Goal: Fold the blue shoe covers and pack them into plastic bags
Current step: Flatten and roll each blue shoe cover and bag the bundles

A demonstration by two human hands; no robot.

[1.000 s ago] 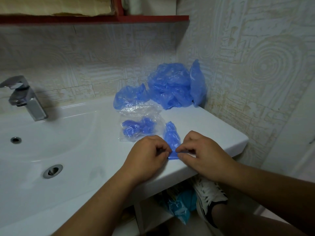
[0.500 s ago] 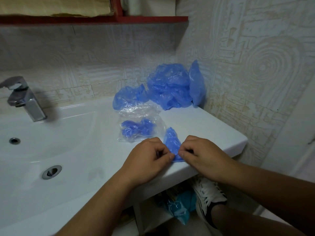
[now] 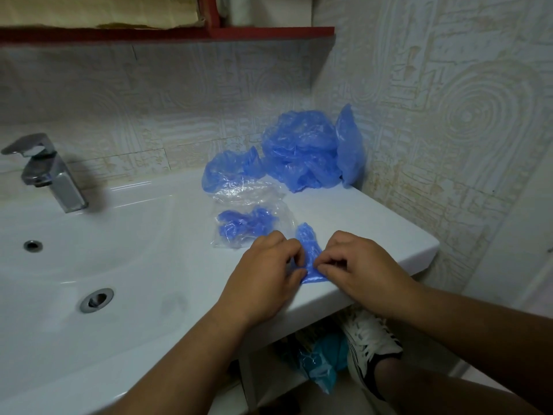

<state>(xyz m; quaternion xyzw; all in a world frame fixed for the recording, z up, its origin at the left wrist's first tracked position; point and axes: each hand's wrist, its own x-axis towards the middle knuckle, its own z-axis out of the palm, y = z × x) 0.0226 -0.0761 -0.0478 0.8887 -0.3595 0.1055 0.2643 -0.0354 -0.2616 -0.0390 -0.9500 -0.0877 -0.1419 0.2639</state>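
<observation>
Left hand [image 3: 265, 278] and right hand [image 3: 363, 271] keep their grip pinched on the shoe cover [image 3: 309, 248], barely moved

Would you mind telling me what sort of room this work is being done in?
Most likely a bathroom or washroom: a white ceramic washbasin with a chrome tap and a drain stands against patterned wall tiles. The blue shoe cover is being folded on the basin's flat rim.

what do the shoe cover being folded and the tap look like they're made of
Shoe cover: probably thin plastic film, blue and translucent, crinkled with a faint sheen. Tap: looks like chrome-plated metal, since its faces are shiny and mirror the surroundings.
</observation>
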